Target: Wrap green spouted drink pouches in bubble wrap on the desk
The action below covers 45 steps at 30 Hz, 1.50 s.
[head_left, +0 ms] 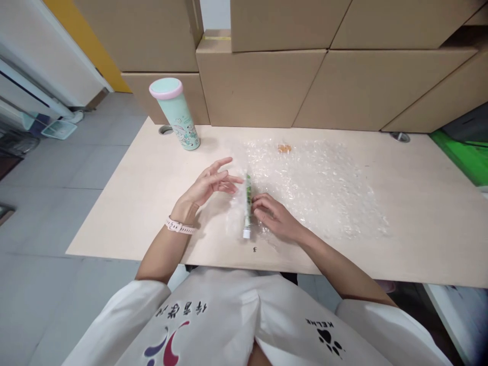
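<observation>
A slim green and white tube with a white cap, looking like a toothpaste tube [248, 201], lies on the left part of a sheet of clear bubble wrap [316, 188]. Its cap end points towards me. To its left, my left hand [211, 184] is open with fingers spread, the fingertips just over the film near the tube's upper end. My right hand [275, 216] has its fingers curled closed against the tube's right side. Whether it also pinches some film there I cannot tell.
A mint tumbler with a pink-rimmed lid [177, 114] stands at the back left of the pale table [129, 203]. Stacked cardboard boxes [263, 86] line the back edge. A small orange patch [284, 148] shows at the wrap's far edge. Something green [461, 157] is at the right.
</observation>
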Each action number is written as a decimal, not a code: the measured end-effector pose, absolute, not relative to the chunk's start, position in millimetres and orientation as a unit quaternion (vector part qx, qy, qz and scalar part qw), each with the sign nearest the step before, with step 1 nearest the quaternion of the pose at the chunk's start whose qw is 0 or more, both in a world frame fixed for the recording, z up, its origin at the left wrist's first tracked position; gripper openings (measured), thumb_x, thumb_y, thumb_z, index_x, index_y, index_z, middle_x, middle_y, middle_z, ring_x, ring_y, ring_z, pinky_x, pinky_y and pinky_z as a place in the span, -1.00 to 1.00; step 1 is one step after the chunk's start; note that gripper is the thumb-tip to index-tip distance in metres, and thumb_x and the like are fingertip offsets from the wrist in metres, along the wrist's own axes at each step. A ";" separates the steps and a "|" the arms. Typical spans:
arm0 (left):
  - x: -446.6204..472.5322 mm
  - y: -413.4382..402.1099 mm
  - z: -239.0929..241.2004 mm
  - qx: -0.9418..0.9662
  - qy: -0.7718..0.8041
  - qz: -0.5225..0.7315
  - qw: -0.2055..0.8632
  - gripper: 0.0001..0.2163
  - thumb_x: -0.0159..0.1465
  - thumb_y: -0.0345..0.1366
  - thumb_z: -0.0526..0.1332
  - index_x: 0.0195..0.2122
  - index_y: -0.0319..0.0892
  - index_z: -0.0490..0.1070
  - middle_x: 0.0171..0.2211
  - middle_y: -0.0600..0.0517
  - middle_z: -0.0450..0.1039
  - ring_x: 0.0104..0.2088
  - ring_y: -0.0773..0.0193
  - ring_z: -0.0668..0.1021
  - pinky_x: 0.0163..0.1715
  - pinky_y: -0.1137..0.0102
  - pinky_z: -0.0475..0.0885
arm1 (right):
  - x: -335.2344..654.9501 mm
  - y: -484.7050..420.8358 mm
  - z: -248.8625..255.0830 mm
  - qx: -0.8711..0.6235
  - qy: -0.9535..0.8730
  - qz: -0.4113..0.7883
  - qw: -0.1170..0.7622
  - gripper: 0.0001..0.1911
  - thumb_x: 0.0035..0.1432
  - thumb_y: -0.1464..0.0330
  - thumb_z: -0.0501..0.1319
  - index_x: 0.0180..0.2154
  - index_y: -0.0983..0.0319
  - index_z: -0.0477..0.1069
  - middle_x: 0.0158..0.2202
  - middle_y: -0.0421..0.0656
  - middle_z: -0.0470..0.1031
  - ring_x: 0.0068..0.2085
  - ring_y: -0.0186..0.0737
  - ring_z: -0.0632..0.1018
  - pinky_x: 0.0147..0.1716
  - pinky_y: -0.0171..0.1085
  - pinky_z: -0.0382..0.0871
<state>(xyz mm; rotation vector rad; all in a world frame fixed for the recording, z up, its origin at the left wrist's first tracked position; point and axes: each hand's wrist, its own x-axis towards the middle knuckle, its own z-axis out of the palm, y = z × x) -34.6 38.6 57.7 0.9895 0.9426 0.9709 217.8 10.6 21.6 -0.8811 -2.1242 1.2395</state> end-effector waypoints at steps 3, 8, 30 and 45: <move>-14.1 30.6 48.0 0.474 0.297 0.424 0.712 -0.37 0.16 -0.18 0.43 0.22 -0.14 0.27 0.10 -0.24 0.54 0.12 -0.02 0.58 0.15 0.09 0.40 | 225.7 20.6 17.6 -0.400 -0.711 0.513 0.267 -0.55 0.39 0.02 0.01 -0.36 0.20 0.38 -0.34 -0.16 0.46 -0.30 -0.21 0.48 -0.26 -0.21 0.42; 23.5 9.1 24.0 0.700 0.267 0.344 0.566 -0.50 0.30 -0.34 0.28 0.26 -0.01 0.25 0.42 -0.15 0.13 0.41 -0.01 0.23 0.31 -0.03 0.27 | 246.5 33.6 10.6 -0.477 -0.622 0.555 0.278 -0.71 0.21 0.11 0.22 -0.29 0.21 0.47 -0.43 -0.20 0.49 -0.37 -0.21 0.51 -0.36 -0.25 0.41; 39.6 -2.5 3.6 0.895 0.293 0.268 0.202 -0.76 0.41 -0.42 0.11 0.07 -0.19 0.37 0.20 -0.22 0.39 0.28 0.06 0.42 0.29 -0.01 0.36 | 269.8 36.8 21.2 -0.537 -0.666 0.445 0.266 -0.74 0.23 0.11 0.21 -0.17 0.13 0.33 -0.53 -0.31 0.40 -0.51 -0.26 0.47 -0.46 -0.27 0.33; 42.3 -3.2 1.6 0.884 0.296 0.271 0.241 -0.73 0.40 -0.38 0.11 0.09 -0.09 0.40 0.25 -0.15 0.36 0.29 0.07 0.39 0.30 -0.05 0.30 | 276.7 32.3 36.6 -0.480 -0.770 0.395 0.140 -0.89 0.16 0.36 0.18 -0.26 0.13 0.46 -0.46 -0.26 0.45 -0.41 -0.26 0.45 -0.42 -0.30 0.24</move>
